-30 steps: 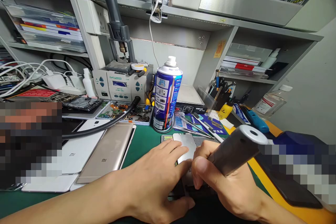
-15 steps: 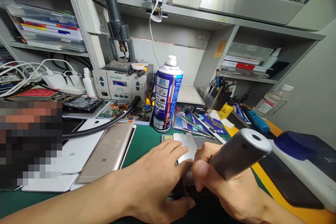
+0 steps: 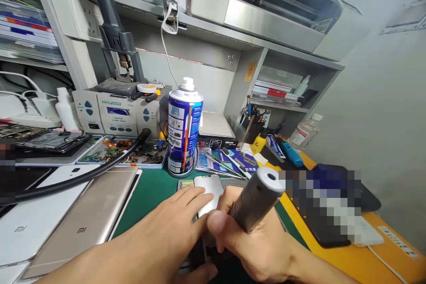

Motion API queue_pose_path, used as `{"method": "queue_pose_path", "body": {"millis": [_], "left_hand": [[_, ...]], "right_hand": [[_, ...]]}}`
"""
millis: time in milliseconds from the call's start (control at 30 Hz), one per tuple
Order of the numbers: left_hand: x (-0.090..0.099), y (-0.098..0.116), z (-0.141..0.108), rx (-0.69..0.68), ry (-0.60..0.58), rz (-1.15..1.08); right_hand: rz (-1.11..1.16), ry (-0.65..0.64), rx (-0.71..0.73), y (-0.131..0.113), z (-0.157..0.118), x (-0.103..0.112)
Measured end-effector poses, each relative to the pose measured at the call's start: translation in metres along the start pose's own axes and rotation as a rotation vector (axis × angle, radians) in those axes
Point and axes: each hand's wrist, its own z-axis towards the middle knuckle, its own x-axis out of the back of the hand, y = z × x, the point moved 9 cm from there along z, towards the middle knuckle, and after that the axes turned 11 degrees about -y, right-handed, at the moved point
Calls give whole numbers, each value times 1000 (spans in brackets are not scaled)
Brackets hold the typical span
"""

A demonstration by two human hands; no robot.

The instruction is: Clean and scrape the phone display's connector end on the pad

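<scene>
My right hand (image 3: 242, 230) is wrapped round a thick grey electric screwdriver (image 3: 258, 197), its round butt end tilted up toward me. The tool's tip is hidden behind my fingers. Close beside it, my left hand (image 3: 173, 226) curves over a phone (image 3: 207, 255), thumb at the near side and fingers toward the far side. Both hands cover most of that phone, so its details do not show. Just beyond the left fingertips is a flat silver metal panel (image 3: 209, 186), lying over a perforated metal plate (image 3: 233, 182).
A blue spray can (image 3: 184, 128) stands behind the hands. Phones, including a gold one (image 3: 89, 217), lie left under a black hose (image 3: 106, 171). A rework station (image 3: 123, 117), a tray of circuit boards (image 3: 93, 157), tweezers (image 3: 216, 166) and a clear bottle (image 3: 304, 131) stand around.
The view has swung to the right, so the bench things appear farther left. Both hands keep the same hold, with the screwdriver standing a little more upright in the picture.
</scene>
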Motion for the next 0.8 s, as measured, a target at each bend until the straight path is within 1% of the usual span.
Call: {"method": "queue_pose_path", "body": {"millis": [67, 167, 300, 367, 467, 633, 700, 800], "left_hand": [[-1, 0, 0, 27, -14, 9], [1, 3, 1, 18, 1, 14], [0, 1, 2, -2, -9, 31], [1, -1, 3, 6, -9, 36], [3, -2, 3, -4, -17, 38], [-2, -3, 2, -27, -46, 51], [-2, -4, 1, -15, -24, 51], [-1, -3, -1, 5, 11, 39]], "right_hand": [[34, -1, -24, 5, -2, -1], [63, -8, -51, 10, -3, -1], [42, -42, 12, 2, 0, -2], [33, -40, -1, 3, 1, -1], [45, -19, -62, 9, 0, -1], [47, -30, -44, 6, 0, -2], [52, -22, -50, 6, 0, -1], [51, -8, -15, 1, 0, 1]]}}
